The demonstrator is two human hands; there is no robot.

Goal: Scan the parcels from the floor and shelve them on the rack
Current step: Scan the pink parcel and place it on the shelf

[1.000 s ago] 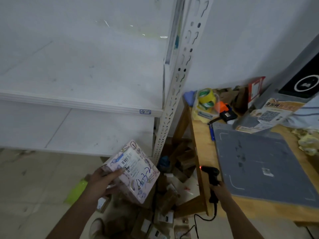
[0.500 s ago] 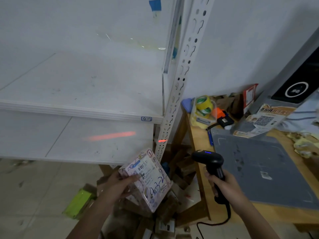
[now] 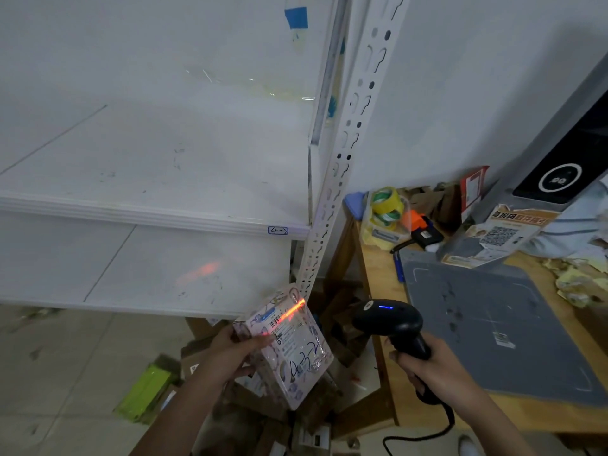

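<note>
My left hand (image 3: 227,355) grips a small patterned pink-white parcel (image 3: 289,347) with a shipping label and blue handwriting, held tilted below the rack's lower shelf. My right hand (image 3: 424,366) holds a black barcode scanner (image 3: 390,322) with a blue light on top, pointed left at the parcel. The scanner's red line falls across the barcode at the parcel's top. A red glow also shows on the lower white shelf (image 3: 148,268). The upper shelf (image 3: 158,166) carries a small blue label on its front edge.
The rack's slotted white upright (image 3: 342,166) stands between shelves and a wooden table (image 3: 378,284) on the right. The table bears a grey mat (image 3: 493,324), tape rolls (image 3: 385,202) and papers. More cardboard parcels (image 3: 312,432) and a green packet (image 3: 144,393) lie on the floor.
My right hand lifted the scanner from the table edge and aimed it left. The red line moved from the lower shelf onto the parcel's barcode. The parcel shifted slightly right and down.
</note>
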